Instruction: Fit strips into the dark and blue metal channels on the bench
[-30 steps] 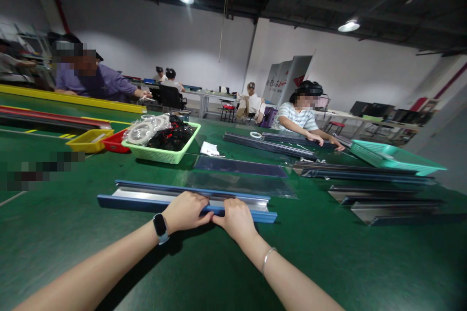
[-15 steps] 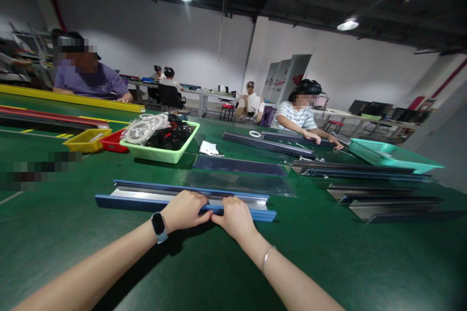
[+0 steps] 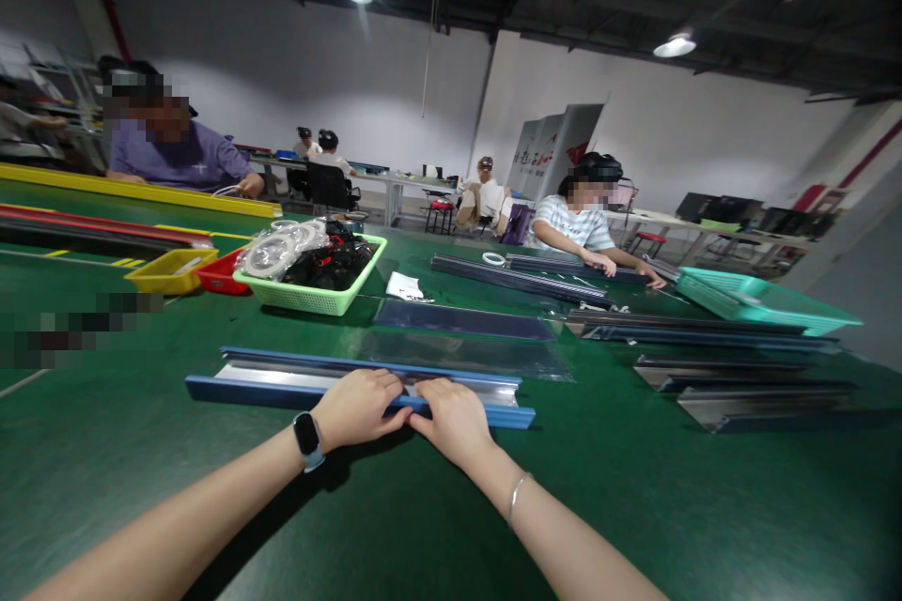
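Note:
A blue metal channel profile [image 3: 260,389] with a silvery inside lies lengthwise across the green table [image 3: 395,526] in front of me. My left hand [image 3: 358,406] grips its near wall around the middle, fingers over the top and thumb on the near side. Close beside it, my right hand [image 3: 451,415] grips the same wall in a like way, the two thumbs almost touching. What the fingertips press inside the channel is hidden. Just behind the profile lie a clear plastic sheet [image 3: 472,355] and a dark flat strip [image 3: 465,320].
A green basket [image 3: 310,299] holds black parts and bagged white rings, with red [image 3: 224,272] and yellow trays [image 3: 173,274] beside it. Dark profiles [image 3: 761,402] lie at right near a teal basket [image 3: 761,300]. Two co-workers sit across the table; a yellow bar [image 3: 141,191] lies far left.
My right hand's fingers have shifted slightly left along the channel's wall. The left hand and the profile stay put. The co-worker at far left has raised a hand with a thin white loop.

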`<move>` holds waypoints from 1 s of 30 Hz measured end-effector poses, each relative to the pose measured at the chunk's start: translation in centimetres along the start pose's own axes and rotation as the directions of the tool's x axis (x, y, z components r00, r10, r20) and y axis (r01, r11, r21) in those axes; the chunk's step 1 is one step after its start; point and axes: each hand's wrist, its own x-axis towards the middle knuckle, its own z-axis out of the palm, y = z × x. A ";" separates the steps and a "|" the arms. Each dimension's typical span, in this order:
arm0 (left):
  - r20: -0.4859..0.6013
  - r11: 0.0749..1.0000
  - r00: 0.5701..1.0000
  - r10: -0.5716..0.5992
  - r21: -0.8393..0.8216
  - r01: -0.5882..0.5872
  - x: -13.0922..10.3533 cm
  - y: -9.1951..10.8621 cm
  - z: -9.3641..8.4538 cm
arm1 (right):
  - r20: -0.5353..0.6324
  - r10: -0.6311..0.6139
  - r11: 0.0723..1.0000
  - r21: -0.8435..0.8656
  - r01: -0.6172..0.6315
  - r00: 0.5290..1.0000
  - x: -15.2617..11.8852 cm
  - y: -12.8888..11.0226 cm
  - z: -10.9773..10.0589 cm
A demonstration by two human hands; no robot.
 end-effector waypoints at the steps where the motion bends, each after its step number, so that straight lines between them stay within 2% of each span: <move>1: 0.003 1.000 1.000 -0.003 -0.010 0.003 0.0 0.0 -0.1 | 0.009 0.003 1.000 0.013 -0.003 1.000 0.1 0.0 -0.1; 9: 0.029 0.997 0.999 -0.023 -0.070 0.024 0.1 -0.2 -0.1 | 0.041 0.034 0.996 0.080 -0.037 0.999 0.2 0.1 -0.8; 21: 0.007 0.997 1.000 -0.018 -0.079 0.018 0.1 -0.1 0.0 | 0.114 0.027 0.987 0.152 -0.044 0.993 0.5 0.1 -1.5; 30: 0.050 0.986 0.998 -0.031 -0.165 0.039 0.3 -0.2 -0.9 | 0.122 0.017 0.986 0.165 -0.038 0.992 0.6 0.1 -1.5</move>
